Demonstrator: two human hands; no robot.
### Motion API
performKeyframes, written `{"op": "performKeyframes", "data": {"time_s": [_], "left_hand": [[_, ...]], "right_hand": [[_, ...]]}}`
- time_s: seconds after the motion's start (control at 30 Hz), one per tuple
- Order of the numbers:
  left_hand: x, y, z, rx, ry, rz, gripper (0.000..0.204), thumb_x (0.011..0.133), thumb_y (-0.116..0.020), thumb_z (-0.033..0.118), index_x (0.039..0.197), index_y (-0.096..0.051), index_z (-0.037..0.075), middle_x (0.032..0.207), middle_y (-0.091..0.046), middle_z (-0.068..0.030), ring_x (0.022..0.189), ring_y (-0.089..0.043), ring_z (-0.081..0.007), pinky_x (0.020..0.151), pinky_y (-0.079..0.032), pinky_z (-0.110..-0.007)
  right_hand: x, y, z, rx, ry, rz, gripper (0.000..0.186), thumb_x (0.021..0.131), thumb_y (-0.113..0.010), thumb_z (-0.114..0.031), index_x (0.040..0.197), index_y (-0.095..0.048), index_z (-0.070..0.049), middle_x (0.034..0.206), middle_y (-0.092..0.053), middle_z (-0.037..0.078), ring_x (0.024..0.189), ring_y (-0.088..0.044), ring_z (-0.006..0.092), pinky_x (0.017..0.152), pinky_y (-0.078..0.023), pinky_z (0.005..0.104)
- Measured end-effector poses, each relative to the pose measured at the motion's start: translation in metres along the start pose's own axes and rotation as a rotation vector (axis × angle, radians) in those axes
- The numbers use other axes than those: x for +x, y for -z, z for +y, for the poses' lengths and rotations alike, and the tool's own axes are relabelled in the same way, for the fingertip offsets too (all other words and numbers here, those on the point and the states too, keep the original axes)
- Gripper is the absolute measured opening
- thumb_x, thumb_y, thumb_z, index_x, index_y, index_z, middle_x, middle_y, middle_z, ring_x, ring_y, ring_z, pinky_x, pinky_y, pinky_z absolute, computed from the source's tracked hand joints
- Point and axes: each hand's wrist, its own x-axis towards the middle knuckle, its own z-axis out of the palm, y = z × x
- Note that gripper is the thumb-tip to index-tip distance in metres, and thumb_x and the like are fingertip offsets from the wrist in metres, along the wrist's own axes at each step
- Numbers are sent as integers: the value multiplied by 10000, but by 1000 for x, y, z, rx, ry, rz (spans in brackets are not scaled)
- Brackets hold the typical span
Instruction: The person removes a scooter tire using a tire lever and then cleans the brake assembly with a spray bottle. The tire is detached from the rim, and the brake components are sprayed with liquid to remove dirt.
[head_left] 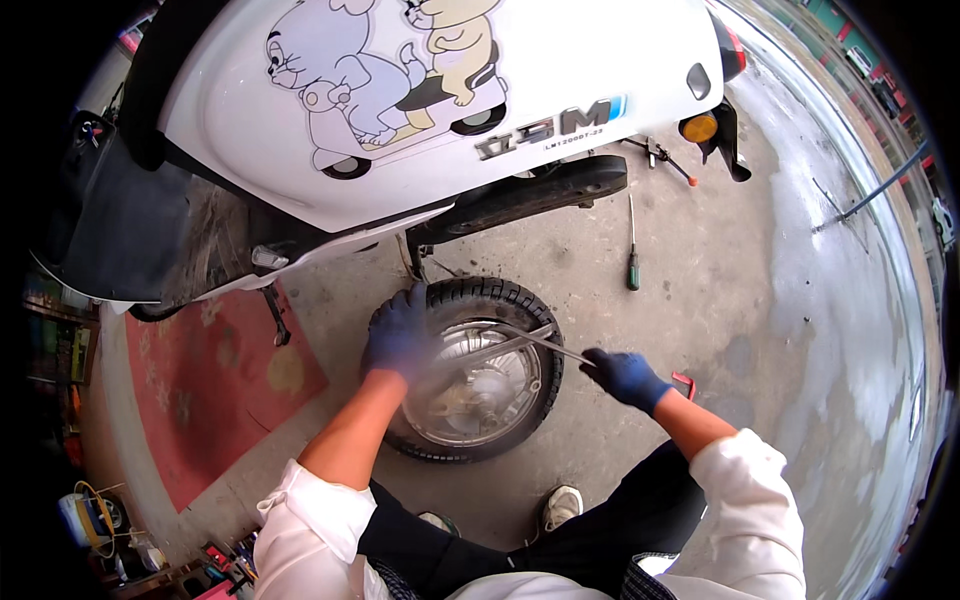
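Observation:
A detached wheel with a black tyre (530, 420) and silver hub (480, 385) lies flat on the floor before me. My right hand (625, 375), in a dark blue glove, is closed on a thin metal lever (565, 350) that reaches onto the rim. A second metal bar (530, 334) crosses it at the upper right of the rim. My left hand (400, 335), also gloved, is over the tyre's left side, blurred by motion; what its fingers hold is unclear.
A white scooter (610, 60) with cartoon decals stands above the wheel. A green-handled screwdriver (633, 268), a red tool (685, 383) and a metal tool (660, 155) lie on the concrete. A red mat (200, 400) is at left, tools (110, 525) beyond, a pole (880, 188) at right.

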Motion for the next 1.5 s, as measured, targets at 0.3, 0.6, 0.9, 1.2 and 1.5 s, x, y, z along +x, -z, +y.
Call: {"op": "performKeyframes", "data": {"time_s": [0.3, 0.6, 0.9, 1.2, 1.5], "left_hand": [[2, -2, -3, -61, 24, -15, 833, 608, -775, 248, 1320, -366, 109, 1163, -510, -167, 1104, -488, -343, 957, -395, -441], [4, 0, -16, -38, 43, -102, 822, 624, -768, 279, 1316, -363, 100, 1159, -498, -159, 1080, -495, -339, 951, -397, -436], [0, 5, -28, -56, 11, -87, 807, 644, -760, 319, 1308, -365, 88, 1114, -507, -140, 1033, -509, -313, 900, -410, -428], [-2, 3, -31, -4, -5, -56, 812, 644, -759, 326, 1311, -363, 85, 1097, -514, -134, 1014, -517, -299, 887, -414, -420], [-2, 7, -32, -56, -1, -61, 814, 631, -761, 308, 1305, -367, 79, 1088, -513, -133, 1014, -512, -302, 887, -414, -419]], "right_hand": [[-26, 77, -35, 262, -93, -100, 388, 946, -447, -274, 1297, -469, -110, 1030, -622, 206, 928, -603, 383, 813, -470, 432], [-2, 118, -49, 103, 14, -92, 336, 941, -497, -250, 1249, -549, -127, 842, -622, 211, 720, -592, 370, 699, -482, 403], [9, 131, -64, 42, 44, -120, 300, 928, -530, -199, 1214, -578, -123, 857, -628, 206, 697, -582, 355, 686, -482, 377], [17, 136, -62, 98, 71, -177, 291, 928, -529, -161, 1202, -577, -72, 873, -631, 203, 716, -579, 338, 712, -484, 362], [23, 132, -60, 91, 135, -161, 288, 923, -531, -149, 1192, -579, -62, 887, -632, 207, 732, -587, 342, 710, -484, 362]]}}
